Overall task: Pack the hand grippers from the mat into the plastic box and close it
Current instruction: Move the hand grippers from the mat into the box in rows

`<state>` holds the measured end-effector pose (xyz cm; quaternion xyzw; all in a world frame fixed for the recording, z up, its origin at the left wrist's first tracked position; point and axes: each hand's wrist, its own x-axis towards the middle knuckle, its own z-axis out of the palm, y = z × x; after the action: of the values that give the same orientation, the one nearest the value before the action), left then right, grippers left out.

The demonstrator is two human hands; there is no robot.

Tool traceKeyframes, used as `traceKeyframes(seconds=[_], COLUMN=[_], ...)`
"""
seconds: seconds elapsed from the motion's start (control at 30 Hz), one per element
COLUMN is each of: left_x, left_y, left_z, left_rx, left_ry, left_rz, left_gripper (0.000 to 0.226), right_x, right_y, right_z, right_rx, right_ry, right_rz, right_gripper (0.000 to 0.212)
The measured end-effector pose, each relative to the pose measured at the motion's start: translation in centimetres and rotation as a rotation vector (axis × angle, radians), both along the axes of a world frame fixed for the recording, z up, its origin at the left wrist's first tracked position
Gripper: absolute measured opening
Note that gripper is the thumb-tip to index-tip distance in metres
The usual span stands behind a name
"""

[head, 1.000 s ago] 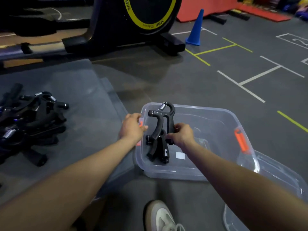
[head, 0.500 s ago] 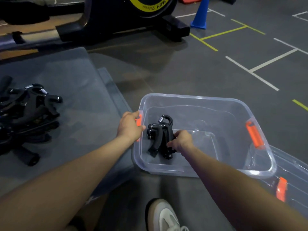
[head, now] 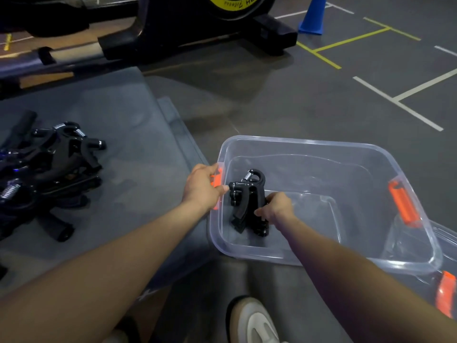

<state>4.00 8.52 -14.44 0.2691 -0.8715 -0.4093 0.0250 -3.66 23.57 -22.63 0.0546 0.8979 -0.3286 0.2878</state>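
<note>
Black hand grippers [head: 248, 201] are grasped by the right hand [head: 275, 206] inside the clear plastic box [head: 371, 154]; its orange-latched left rim is gripped by the left hand [head: 201, 186]; more grippers [head: 47, 169] are piled on the mat [head: 128, 169].

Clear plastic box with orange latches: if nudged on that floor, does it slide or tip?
The clear plastic box probably slides rather than tips: it looks wide, low and flat-bottomed on smooth floor. Likely light, holding only a few black hand grippers in the right hand. The left hand grips its rim, perhaps steadying it.
</note>
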Motion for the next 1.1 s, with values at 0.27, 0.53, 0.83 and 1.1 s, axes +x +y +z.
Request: traceKeyframes(seconds=[0.27,0.53,0.83,1.1], left_x=[0.0,0.2,6.2,14.8], left_y=[-0.1,-1.9,-9.1,-15.9], left_z=[0.0,1.0,5.7,6.5], left_rx=[0.000,0.004,-0.033,-0.089], left_ry=[-0.017,-0.069,-0.012,-0.040], left_rz=[-0.010,-0.031,0.188,0.327], left_gripper=[0.061,0.056,0.045,0.043], right_x=[-0.2,-0.8,2.5,9.8], right_y=[0.2,-2.1,-10.7,-21.0], right_z=[0.5,6.2,13.5,13.9], right_rx=[-0.022,-0.218,-0.290,-0.383], right_ry=[-0.004,0.110,0.207,0.125], right_rz=[-0.016,0.030,0.232,0.358], right_gripper=[0.032,0.045,0.050,0.047])
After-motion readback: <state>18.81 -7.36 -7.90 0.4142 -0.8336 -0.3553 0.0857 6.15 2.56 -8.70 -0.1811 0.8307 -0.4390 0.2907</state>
